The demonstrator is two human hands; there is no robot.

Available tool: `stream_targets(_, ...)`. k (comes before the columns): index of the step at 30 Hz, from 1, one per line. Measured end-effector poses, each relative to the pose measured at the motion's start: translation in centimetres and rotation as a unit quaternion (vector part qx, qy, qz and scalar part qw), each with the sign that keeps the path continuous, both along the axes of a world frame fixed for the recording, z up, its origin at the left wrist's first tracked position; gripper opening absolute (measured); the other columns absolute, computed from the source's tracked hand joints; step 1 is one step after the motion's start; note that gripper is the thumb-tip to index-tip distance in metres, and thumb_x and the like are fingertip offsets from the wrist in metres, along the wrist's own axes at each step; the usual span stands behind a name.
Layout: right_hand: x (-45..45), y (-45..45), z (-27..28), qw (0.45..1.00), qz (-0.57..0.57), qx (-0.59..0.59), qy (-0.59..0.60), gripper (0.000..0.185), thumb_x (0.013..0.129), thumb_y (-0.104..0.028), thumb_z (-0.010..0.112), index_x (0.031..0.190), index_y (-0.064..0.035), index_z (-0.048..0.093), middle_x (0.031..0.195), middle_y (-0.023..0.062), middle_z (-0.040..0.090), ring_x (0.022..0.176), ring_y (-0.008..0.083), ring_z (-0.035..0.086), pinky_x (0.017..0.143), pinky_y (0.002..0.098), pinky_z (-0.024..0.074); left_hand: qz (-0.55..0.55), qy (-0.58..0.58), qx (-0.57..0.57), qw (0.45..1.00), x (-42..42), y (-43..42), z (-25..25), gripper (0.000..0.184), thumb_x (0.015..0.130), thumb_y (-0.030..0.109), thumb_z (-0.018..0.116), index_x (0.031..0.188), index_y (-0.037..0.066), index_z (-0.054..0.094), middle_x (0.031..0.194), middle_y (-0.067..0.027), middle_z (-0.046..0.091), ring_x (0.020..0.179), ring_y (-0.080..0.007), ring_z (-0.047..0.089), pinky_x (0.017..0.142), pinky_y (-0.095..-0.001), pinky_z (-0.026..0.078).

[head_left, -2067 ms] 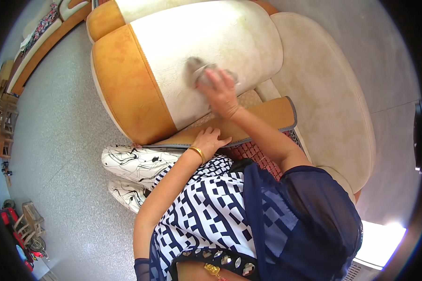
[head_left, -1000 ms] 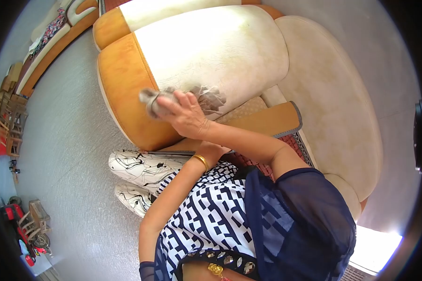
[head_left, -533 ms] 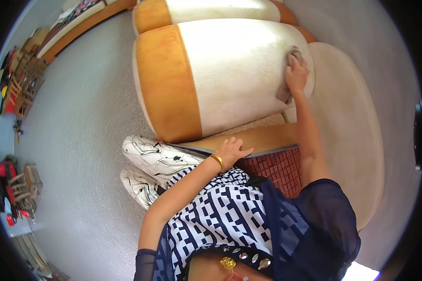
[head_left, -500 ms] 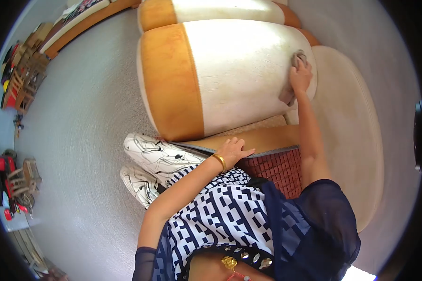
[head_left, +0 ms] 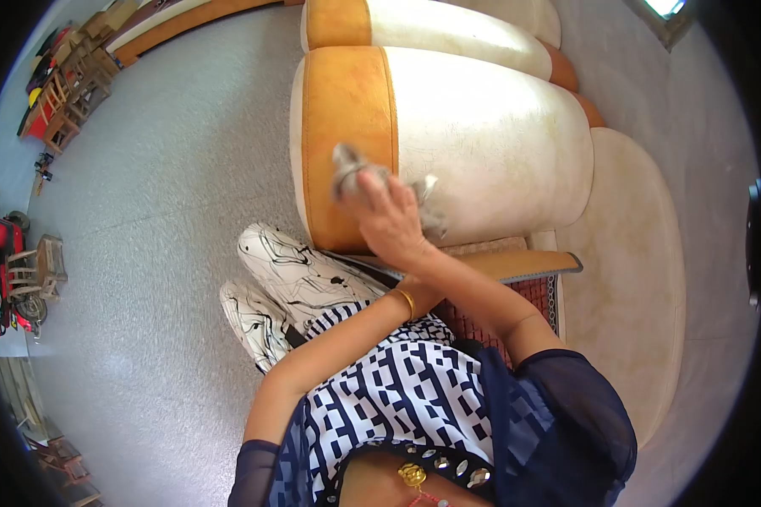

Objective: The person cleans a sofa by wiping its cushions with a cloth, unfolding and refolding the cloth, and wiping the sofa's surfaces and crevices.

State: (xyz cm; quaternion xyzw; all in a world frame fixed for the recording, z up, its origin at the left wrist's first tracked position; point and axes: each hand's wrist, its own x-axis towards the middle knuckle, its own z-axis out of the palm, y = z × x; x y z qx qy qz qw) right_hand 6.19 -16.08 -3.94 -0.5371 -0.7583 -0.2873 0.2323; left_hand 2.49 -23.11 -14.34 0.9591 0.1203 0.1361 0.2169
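My right hand [head_left: 389, 215] grips a crumpled grey cloth [head_left: 348, 173], slightly blurred, over the orange band of a sofa armrest [head_left: 490, 139] with a large white panel. Loose folds of the cloth hang out past the fingers onto the white part. Beneath my right wrist lies my left hand [head_left: 424, 291], with a gold bangle [head_left: 407, 302] at its wrist. Its fingers are hidden behind the right forearm, near the edge of a folded tan mat [head_left: 524, 264]. Reddish-brown tiled matting [head_left: 524, 300] shows below that edge.
A pale sofa backrest [head_left: 621, 279] runs along the wall on the right. Another white and orange sofa section [head_left: 457, 29] stands behind the armrest. Wooden stools [head_left: 63, 106] and a red wheeled object [head_left: 13, 245] line the far left. Grey floor [head_left: 161, 194] spreads between.
My right hand has swept the cloth left, from the armrest's right end to its orange band, and now crosses over my left hand. The camera view has shifted slightly.
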Motion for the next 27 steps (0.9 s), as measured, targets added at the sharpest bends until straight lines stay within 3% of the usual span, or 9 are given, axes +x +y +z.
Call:
stream_targets(1, 0.0, 0.1, -0.7, 0.998, 0.049, -0.009, 0.033, 0.038, 0.075, -0.015, 0.061, 0.112, -0.0225, 0.064, 0.122, 0.0089, 0.050, 0.106, 0.0281, 0.046, 0.086, 0.0400, 0.0388, 0.030, -0.064, -0.068, 0.995, 0.0, 0.0, -0.1, 0.043, 0.085, 0.016, 0.047, 0.126, 0.006, 0.052, 0.130, -0.0152, 0.053, 0.122, -0.0236, 0.049, 0.100, -0.0397, 0.038)
stream_targets(2, 0.1, 0.5, -1.3, 0.993, 0.098, -0.018, 0.065, 0.038, 0.074, -0.015, 0.062, 0.111, -0.0226, 0.064, 0.123, 0.0080, 0.048, 0.107, 0.0280, 0.045, 0.086, 0.0402, 0.0385, 0.072, -0.126, -0.113, 0.983, 0.3, -0.1, -0.2, 0.034, 0.085, 0.021, 0.049, 0.117, 0.011, 0.057, 0.115, -0.0106, 0.060, 0.106, -0.0236, 0.058, 0.089, -0.0366, 0.044)
stream_targets(3, 0.2, 1.2, -0.7, 0.993, 0.103, -0.014, 0.063, 0.038, 0.074, -0.015, 0.062, 0.111, -0.0226, 0.064, 0.123, 0.0080, 0.048, 0.107, 0.0280, 0.045, 0.086, 0.0402, 0.0385, 0.075, -0.129, -0.108, 0.983, 0.1, 0.1, 0.3, 0.034, 0.085, 0.021, 0.049, 0.117, 0.011, 0.057, 0.115, -0.0106, 0.060, 0.106, -0.0236, 0.058, 0.089, -0.0366, 0.044)
stream_targets(5, 0.6, 2.8, 1.7, 0.992, 0.086, -0.025, 0.092, 0.038, 0.074, -0.016, 0.062, 0.111, -0.0216, 0.065, 0.126, 0.0069, 0.046, 0.107, 0.0290, 0.045, 0.087, 0.0405, 0.0386, 0.035, -0.048, 0.074, 0.995, -0.5, 0.0, 1.9, 0.035, 0.085, 0.021, 0.049, 0.119, 0.012, 0.056, 0.114, -0.0078, 0.060, 0.104, -0.0216, 0.058, 0.086, -0.0347, 0.045)
stream_targets(10, 2.8, 12.2, 5.9, 0.983, -0.001, -0.072, 0.168, 0.031, 0.075, -0.017, 0.059, 0.104, -0.0172, 0.067, 0.122, 0.0123, 0.051, 0.101, 0.0346, 0.050, 0.087, 0.0439, 0.0411, 0.054, -0.050, 0.100, 0.992, -0.5, -0.2, 1.3, 0.042, 0.084, 0.018, 0.050, 0.125, 0.016, 0.054, 0.115, -0.0097, 0.059, 0.109, -0.0236, 0.055, 0.088, -0.0354, 0.044)
stream_targets(12, 3.8, 16.6, 7.5, 0.972, -0.050, -0.149, 0.174, 0.030, 0.076, -0.021, 0.058, 0.105, -0.0175, 0.067, 0.121, 0.0131, 0.054, 0.104, 0.0363, 0.051, 0.089, 0.0445, 0.0418, 0.043, -0.039, 0.074, 0.996, -0.7, 0.0, 1.7, 0.046, 0.082, 0.017, 0.051, 0.129, 0.015, 0.051, 0.118, -0.0117, 0.057, 0.112, -0.0249, 0.053, 0.089, -0.0365, 0.043)
stream_targets(20, 6.6, 31.1, 7.6, 0.924, -0.212, -0.290, 0.130, 0.041, 0.085, -0.030, 0.044, 0.120, -0.0236, 0.063, 0.130, 0.0101, 0.052, 0.118, 0.0360, 0.046, 0.101, 0.0451, 0.0360, 0.030, -0.017, 0.050, 0.998, -0.7, 0.6, 1.6, 0.053, 0.082, 0.013, 0.051, 0.134, 0.015, 0.045, 0.122, -0.0133, 0.053, 0.115, -0.0255, 0.050, 0.090, -0.0376, 0.042)
stream_targets(22, 6.1, 29.5, 7.8, 0.930, -0.198, -0.278, 0.136, 0.041, 0.085, -0.029, 0.042, 0.120, -0.0231, 0.063, 0.130, 0.0097, 0.052, 0.119, 0.0356, 0.045, 0.101, 0.0445, 0.0354, 0.038, -0.038, 0.058, 0.997, -0.8, 0.2, 1.7, 0.053, 0.082, 0.014, 0.051, 0.134, 0.016, 0.045, 0.119, -0.0125, 0.053, 0.114, -0.0251, 0.050, 0.088, -0.0381, 0.043)
stream_targets(27, 5.9, 24.0, 7.3, 0.974, -0.089, -0.188, 0.088, 0.041, 0.082, -0.029, 0.046, 0.118, -0.0191, 0.063, 0.127, 0.0082, 0.054, 0.111, 0.0357, 0.050, 0.096, 0.0429, 0.0396, 0.131, 0.041, 0.104, 0.985, -1.9, 0.8, 3.3, 0.052, 0.082, 0.016, 0.052, 0.134, 0.019, 0.045, 0.094, -0.0038, 0.057, 0.089, -0.0201, 0.057, 0.074, -0.0370, 0.043)
